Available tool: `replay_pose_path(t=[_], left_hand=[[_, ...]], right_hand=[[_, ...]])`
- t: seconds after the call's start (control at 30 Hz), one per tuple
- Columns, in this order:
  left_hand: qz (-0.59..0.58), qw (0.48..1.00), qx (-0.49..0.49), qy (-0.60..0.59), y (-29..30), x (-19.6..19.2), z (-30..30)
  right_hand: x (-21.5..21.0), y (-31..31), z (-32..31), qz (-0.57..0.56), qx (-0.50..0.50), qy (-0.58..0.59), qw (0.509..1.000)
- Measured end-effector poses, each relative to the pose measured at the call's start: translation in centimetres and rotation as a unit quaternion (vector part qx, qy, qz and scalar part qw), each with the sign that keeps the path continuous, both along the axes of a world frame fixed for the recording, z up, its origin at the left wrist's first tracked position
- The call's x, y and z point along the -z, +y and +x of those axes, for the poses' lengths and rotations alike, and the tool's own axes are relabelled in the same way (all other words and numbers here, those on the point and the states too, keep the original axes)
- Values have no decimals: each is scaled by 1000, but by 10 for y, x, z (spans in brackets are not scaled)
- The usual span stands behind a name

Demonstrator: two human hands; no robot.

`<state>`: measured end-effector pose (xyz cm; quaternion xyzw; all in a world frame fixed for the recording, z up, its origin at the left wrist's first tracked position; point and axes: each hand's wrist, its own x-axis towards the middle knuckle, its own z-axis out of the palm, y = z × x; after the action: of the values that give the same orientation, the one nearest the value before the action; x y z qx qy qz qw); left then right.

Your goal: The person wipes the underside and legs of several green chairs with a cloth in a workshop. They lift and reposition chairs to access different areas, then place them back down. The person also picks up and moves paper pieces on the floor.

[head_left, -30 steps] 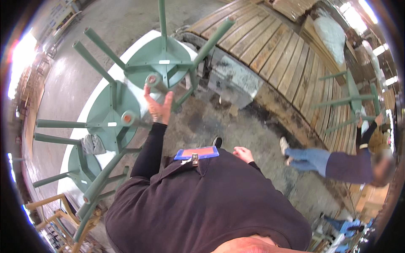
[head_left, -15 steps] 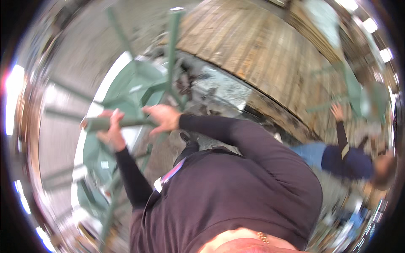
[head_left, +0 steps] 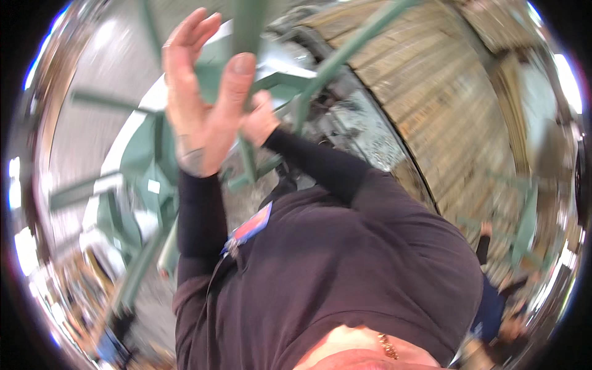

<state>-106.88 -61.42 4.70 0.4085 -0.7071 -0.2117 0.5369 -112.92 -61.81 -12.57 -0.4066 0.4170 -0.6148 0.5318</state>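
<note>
Upturned green chairs [head_left: 145,151], their legs sticking up, stand on a white surface at the left. A thick green chair leg [head_left: 248,28] rises close to me at the top, its upper end out of the picture. My left hand [head_left: 200,102] is raised beside this leg, fingers stretched and thumb apart, with nothing visibly gripped. Lower down and partly behind it, my right hand [head_left: 260,120] is closed around what looks like the lower part of the same leg. Its fingertips are hidden. Another green leg [head_left: 357,46] slants up to the right.
A slatted wooden platform [head_left: 431,92] fills the upper right, with a grimy metal plate [head_left: 364,126] along its near edge. At the far right a co-worker [head_left: 490,308] reaches toward another green chair [head_left: 524,222]. A dark badge lanyard hangs at my chest.
The leg that lay sideways between my hands now points up. My left hand has risen and opened away from it; my right hand has moved up and closed. The view has turned.
</note>
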Motion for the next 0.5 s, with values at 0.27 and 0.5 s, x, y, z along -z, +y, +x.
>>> replay_pose_path(t=[0.27, 0.5], left_hand=[[175, 861, -478, -18, 138, 184, 30], [350, 593, -397, 607, 175, 295, -13]], right_hand=[[-51, -77, -60, 6, -166, -166, 972], [-94, -115, -96, 50, -203, -189, 959]])
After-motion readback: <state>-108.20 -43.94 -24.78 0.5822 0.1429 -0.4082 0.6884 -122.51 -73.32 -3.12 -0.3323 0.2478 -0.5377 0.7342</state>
